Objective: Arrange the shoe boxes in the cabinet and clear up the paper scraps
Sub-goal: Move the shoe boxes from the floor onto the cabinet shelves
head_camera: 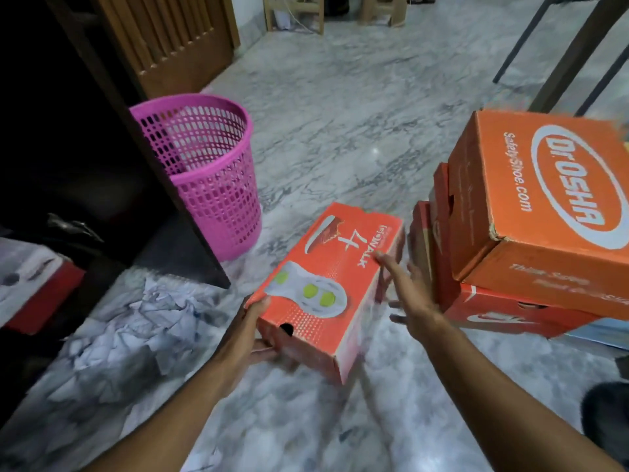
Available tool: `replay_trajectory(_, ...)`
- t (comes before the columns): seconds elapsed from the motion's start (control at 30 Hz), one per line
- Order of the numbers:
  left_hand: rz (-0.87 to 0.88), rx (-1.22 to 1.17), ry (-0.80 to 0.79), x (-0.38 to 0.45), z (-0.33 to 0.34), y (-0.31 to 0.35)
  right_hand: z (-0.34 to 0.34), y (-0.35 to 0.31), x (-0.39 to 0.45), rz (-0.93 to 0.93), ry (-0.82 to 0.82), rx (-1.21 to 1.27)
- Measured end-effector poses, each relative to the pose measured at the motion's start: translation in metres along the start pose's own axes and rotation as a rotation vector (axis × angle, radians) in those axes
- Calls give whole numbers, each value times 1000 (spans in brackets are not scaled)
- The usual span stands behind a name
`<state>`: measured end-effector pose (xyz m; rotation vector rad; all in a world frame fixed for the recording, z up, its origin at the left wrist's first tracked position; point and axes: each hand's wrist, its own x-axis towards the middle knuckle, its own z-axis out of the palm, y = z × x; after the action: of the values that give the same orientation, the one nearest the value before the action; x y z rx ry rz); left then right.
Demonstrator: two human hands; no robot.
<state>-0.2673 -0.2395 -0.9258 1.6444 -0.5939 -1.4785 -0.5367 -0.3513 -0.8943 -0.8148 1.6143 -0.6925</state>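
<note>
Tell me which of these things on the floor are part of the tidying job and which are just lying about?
Part of the job:
- GoWalk shoe box, gripped by the left hand; right hand open beside it
- stack of orange shoe boxes
- crumpled paper scraps
- dark cabinet
- pink basket, likely for the scraps

Just lying about:
- wooden stools
- chair legs

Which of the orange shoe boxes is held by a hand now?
The GoWalk 4 box, lying alone on the floor: the left hand grips its near end. The Dr.Osha box and the others stay stacked, untouched, at the right.
</note>
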Motion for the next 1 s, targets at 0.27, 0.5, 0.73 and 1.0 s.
replay_trajectory(0.27,0,-17,-143,-118,-96,21,39,-13,-75,-62,-341,-14)
replay_trajectory(0.5,44,-160,-2,-183,-159,32,133,-48,-150,-132,-713,-242)
replay_trajectory(0.73,165,-352,343,-214,-224,51,227,-99,-198,-209,-951,-486)
replay_trajectory(1.0,269,-452,694,-150,-294,85,311,-106,-204,-229,-999,-455)
